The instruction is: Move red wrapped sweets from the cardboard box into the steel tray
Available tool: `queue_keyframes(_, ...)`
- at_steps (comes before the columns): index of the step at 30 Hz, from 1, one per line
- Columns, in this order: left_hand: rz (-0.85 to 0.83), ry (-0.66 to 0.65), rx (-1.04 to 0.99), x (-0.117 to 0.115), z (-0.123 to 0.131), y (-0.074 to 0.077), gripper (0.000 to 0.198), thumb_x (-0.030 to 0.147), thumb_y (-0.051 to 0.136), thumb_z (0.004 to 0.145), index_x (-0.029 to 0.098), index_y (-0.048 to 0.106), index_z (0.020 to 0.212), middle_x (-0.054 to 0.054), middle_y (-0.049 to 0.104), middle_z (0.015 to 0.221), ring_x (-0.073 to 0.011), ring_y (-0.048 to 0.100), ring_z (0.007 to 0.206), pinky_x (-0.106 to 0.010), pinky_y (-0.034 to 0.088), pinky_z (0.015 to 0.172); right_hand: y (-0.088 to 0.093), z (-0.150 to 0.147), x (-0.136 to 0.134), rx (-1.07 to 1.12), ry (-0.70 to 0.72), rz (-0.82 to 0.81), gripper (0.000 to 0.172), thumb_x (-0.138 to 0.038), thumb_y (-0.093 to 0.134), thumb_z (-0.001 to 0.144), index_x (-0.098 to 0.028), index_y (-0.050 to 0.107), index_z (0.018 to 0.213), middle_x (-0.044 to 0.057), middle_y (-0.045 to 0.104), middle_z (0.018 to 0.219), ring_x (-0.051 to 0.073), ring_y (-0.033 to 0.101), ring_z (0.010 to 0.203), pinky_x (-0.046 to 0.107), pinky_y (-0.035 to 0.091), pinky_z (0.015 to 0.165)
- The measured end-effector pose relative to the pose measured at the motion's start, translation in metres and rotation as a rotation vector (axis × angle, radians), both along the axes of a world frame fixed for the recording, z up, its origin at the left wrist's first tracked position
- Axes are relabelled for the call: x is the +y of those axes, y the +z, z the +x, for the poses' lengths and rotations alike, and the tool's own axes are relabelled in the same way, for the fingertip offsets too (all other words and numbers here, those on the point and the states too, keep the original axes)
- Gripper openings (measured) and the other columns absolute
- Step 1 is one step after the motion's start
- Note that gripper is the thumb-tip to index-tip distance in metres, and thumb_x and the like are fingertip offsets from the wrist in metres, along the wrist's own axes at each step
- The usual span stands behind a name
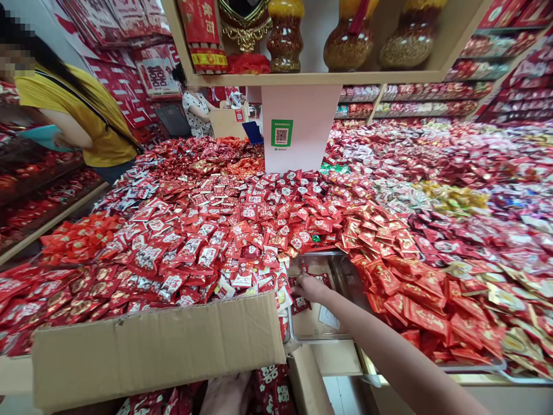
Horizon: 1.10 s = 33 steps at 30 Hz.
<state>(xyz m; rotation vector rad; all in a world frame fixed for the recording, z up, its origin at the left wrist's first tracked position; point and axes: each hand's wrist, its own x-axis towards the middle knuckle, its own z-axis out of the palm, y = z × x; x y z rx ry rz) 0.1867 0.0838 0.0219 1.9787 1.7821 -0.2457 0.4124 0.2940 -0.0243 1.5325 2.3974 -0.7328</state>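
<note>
My right hand (310, 287) reaches into a clear plastic tray (341, 328), its fingers curled down among a few dark red candy packets (301, 304). Whether a packet is pinched in them is hidden. A white slip of paper (329, 317) lies on the tray's bottom. At the lower edge of view, my left hand (227, 395) is inside a cardboard box (159, 346), resting on or among red packets with white double-happiness print (276, 395). The box's raised flap and the view's edge hide the left fingers.
Heaps of wrapped candies (173, 242) spread left and right of the tray. A white pillar (298, 109) with a QR sign rises behind, under a wooden shelf (319, 78) holding jars. A person in yellow (95, 115) stands at left; another person (197, 112) is farther back.
</note>
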Motion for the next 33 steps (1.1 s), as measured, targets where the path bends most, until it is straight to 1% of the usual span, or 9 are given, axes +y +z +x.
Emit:
queue_keyframes(2, 0.000, -0.008, -0.005, 0.001, -0.001, 0.001, 0.057, 0.005, 0.039, 0.070, 0.025, 0.052, 0.122, -0.007, 0.062, 0.121, -0.0236, 0.053, 0.114, -0.041, 0.037, 0.095, -0.004, 0.000, 0.003, -0.006, -0.019, 0.032, 0.029, -0.033, 0.050, 0.087, -0.015, 0.053, 0.110, 0.007, 0.058, 0.108, 0.019, 0.057, 0.093, 0.040, 0.048, 0.080)
queue_keyframes(4, -0.003, -0.012, -0.001, 0.002, 0.000, 0.002, 0.057, 0.006, 0.039, 0.071, 0.025, 0.051, 0.123, -0.007, 0.060, 0.123, -0.0235, 0.052, 0.116, -0.041, 0.037, 0.096, -0.008, -0.002, 0.004, -0.012, -0.019, 0.051, 0.034, -0.032, 0.052, 0.086, -0.016, 0.050, 0.115, 0.008, 0.055, 0.114, 0.020, 0.056, 0.096, 0.041, 0.049, 0.080)
queue_keyframes(6, -0.005, -0.007, 0.018, 0.002, 0.001, 0.003, 0.059, 0.004, 0.040, 0.070, 0.025, 0.049, 0.124, -0.006, 0.059, 0.126, -0.0236, 0.050, 0.118, -0.042, 0.035, 0.098, -0.010, -0.004, 0.004, -0.025, -0.021, 0.057, 0.035, -0.032, 0.053, 0.085, -0.016, 0.050, 0.116, 0.008, 0.053, 0.117, 0.020, 0.056, 0.096, 0.040, 0.049, 0.079)
queue_keyframes(8, -0.005, 0.000, 0.043, 0.002, 0.004, 0.004, 0.061, 0.003, 0.039, 0.069, 0.025, 0.048, 0.125, -0.006, 0.057, 0.128, -0.0235, 0.048, 0.120, -0.043, 0.034, 0.099, -0.011, -0.006, 0.003, -0.052, -0.035, 0.063, 0.033, -0.033, 0.053, 0.085, -0.016, 0.051, 0.113, 0.008, 0.055, 0.114, 0.019, 0.057, 0.093, 0.039, 0.050, 0.078)
queue_keyframes(14, -0.041, 0.003, 0.076, 0.003, 0.007, 0.007, 0.063, 0.001, 0.038, 0.068, 0.025, 0.049, 0.125, -0.006, 0.059, 0.125, -0.0234, 0.050, 0.118, -0.043, 0.035, 0.098, -0.003, -0.006, 0.005, -0.111, -0.043, 0.145, 0.026, -0.031, 0.050, 0.087, -0.016, 0.054, 0.108, 0.006, 0.060, 0.103, 0.017, 0.059, 0.088, 0.037, 0.050, 0.077)
queue_keyframes(18, -0.069, 0.008, 0.082, 0.006, 0.007, 0.009, 0.062, 0.003, 0.038, 0.068, 0.024, 0.049, 0.125, -0.007, 0.060, 0.124, -0.0244, 0.050, 0.118, -0.044, 0.034, 0.098, 0.003, -0.011, 0.006, -0.129, -0.021, 0.205, 0.027, -0.030, 0.050, 0.087, -0.015, 0.054, 0.110, 0.006, 0.059, 0.105, 0.017, 0.059, 0.088, 0.037, 0.050, 0.077)
queue_keyframes(23, -0.086, 0.018, 0.109, 0.007, 0.009, 0.010, 0.058, 0.004, 0.038, 0.069, 0.021, 0.051, 0.123, -0.011, 0.060, 0.123, -0.0265, 0.051, 0.116, -0.044, 0.037, 0.095, 0.009, -0.017, 0.002, -0.135, 0.018, 0.262, 0.026, -0.027, 0.048, 0.089, -0.015, 0.052, 0.112, 0.006, 0.058, 0.106, 0.016, 0.060, 0.084, 0.035, 0.052, 0.072)
queue_keyframes(27, -0.089, 0.009, 0.107, 0.007, 0.008, 0.008, 0.058, 0.006, 0.037, 0.071, 0.022, 0.049, 0.125, -0.009, 0.059, 0.124, -0.0258, 0.049, 0.118, -0.043, 0.034, 0.097, 0.014, -0.016, 0.003, -0.147, -0.004, 0.305, 0.025, -0.025, 0.045, 0.090, -0.015, 0.050, 0.112, 0.007, 0.056, 0.108, 0.015, 0.060, 0.083, 0.033, 0.052, 0.069)
queue_keyframes(33, -0.091, -0.003, 0.069, 0.005, 0.004, 0.003, 0.062, 0.004, 0.038, 0.069, 0.025, 0.047, 0.127, -0.006, 0.056, 0.129, -0.0241, 0.046, 0.121, -0.042, 0.031, 0.100, 0.015, -0.004, 0.004, -0.178, -0.068, 0.289, 0.026, -0.030, 0.047, 0.089, -0.014, 0.053, 0.108, 0.006, 0.060, 0.100, 0.015, 0.060, 0.082, 0.034, 0.052, 0.071)
